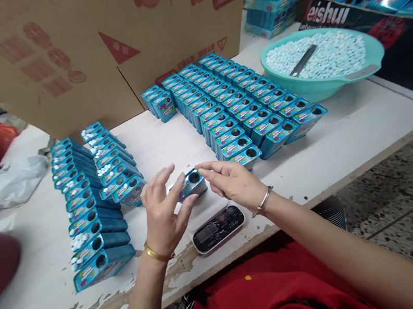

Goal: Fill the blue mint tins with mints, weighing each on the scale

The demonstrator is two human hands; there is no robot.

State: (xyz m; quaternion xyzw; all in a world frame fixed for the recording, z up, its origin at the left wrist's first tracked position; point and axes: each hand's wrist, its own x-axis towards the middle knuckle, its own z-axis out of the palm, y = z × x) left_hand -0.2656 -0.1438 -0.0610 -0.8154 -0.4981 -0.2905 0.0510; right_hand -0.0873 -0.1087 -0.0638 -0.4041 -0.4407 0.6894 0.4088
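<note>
A small blue candy tin with a round dark hole in its top stands at the middle of the table, behind a black kitchen scale with a lit display. My left hand is at the tin's left end, fingers spread and bent, thumb near its front side; whether it touches the tin I cannot tell. At the tin's right, my right hand has thumb and index finger pinched together by the hole. Anything between those fingertips is too small to make out.
Rows of blue tins stand behind on the right; more tins, several with white candies on top, line the left. A turquoise bowl holds white candies and a metal strip. A large cardboard box walls the back.
</note>
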